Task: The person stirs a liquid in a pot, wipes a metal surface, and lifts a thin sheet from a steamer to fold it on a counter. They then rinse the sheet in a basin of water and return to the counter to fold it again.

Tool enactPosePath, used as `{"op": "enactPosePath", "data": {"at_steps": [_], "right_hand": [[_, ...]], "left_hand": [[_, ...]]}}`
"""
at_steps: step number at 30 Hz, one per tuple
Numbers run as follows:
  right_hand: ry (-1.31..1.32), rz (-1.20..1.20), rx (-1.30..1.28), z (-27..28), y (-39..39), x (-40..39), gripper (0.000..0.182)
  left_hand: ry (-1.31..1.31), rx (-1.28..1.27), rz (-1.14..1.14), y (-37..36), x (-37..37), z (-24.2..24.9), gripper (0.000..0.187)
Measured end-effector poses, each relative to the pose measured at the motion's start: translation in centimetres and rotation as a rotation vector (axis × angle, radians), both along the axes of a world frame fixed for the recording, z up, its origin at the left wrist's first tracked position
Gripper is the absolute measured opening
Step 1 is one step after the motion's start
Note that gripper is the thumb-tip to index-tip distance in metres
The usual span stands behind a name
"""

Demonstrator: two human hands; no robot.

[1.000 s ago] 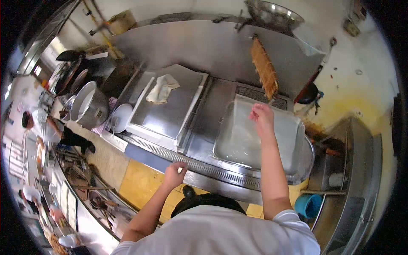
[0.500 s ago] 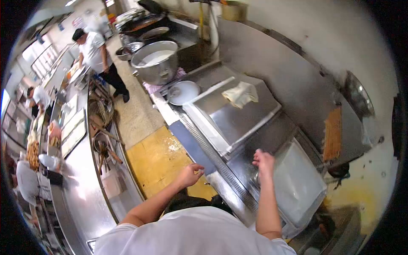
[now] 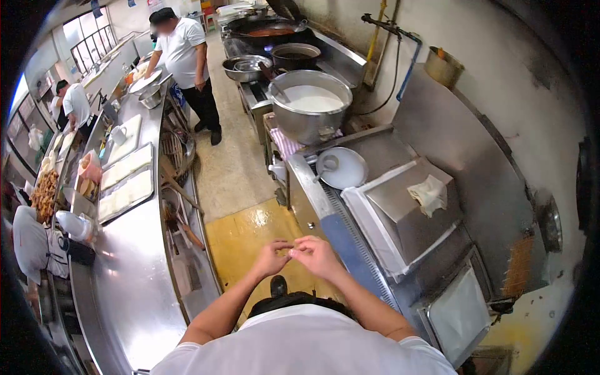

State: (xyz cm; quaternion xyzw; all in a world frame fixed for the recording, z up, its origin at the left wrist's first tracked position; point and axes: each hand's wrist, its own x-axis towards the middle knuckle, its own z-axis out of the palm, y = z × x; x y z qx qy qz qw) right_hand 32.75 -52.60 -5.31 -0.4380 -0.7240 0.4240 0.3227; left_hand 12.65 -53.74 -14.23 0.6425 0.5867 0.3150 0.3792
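Note:
My left hand [image 3: 271, 259] and my right hand [image 3: 316, 257] meet in front of my body, above the yellow floor mat [image 3: 250, 228]. Their fingertips touch or almost touch. Both have bent fingers pinched together; anything between them is too small to make out. To the right of my hands runs a steel counter with a blue strip [image 3: 350, 247] along its edge. On it a folded cloth [image 3: 430, 194] rests on a steel cover [image 3: 409, 212]. Nearer to me on the right lies a tray with a whitish sheet [image 3: 459, 312].
Ahead stand a large pot of white liquid [image 3: 312, 100] and a white basin with a ladle [image 3: 342, 167]. The left steel table [image 3: 137, 269] holds trays of pale sheets [image 3: 128, 187]. A person in a white shirt [image 3: 182, 53] stands at its far end. Others work further left.
My right hand has left the right-hand counter and come across to my left hand. My view has turned, so the pot and the aisle show more fully.

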Motion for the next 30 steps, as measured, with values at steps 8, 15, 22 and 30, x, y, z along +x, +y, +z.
{"op": "enactPosePath", "data": {"at_steps": [8, 15, 22, 30], "right_hand": [[-0.115, 0.014, 0.202, -0.7, 8.5, -8.1, 0.043], [-0.048, -0.081, 0.377, 3.0, 24.0, -11.1, 0.022], [0.079, -0.167, 0.455, 9.8, 45.5, -14.3, 0.059], [-0.179, -0.148, 0.561, 10.3, 65.7, -22.8, 0.081]], "left_hand": [[0.047, -0.044, 0.202, 3.9, -10.6, 0.8, 0.040], [0.055, -0.165, 0.304, 7.2, -14.6, -0.5, 0.055], [0.058, -0.311, 0.521, 13.5, -18.4, 1.7, 0.045], [0.001, -0.205, 0.553, 24.0, -18.8, 4.4, 0.038]]}}
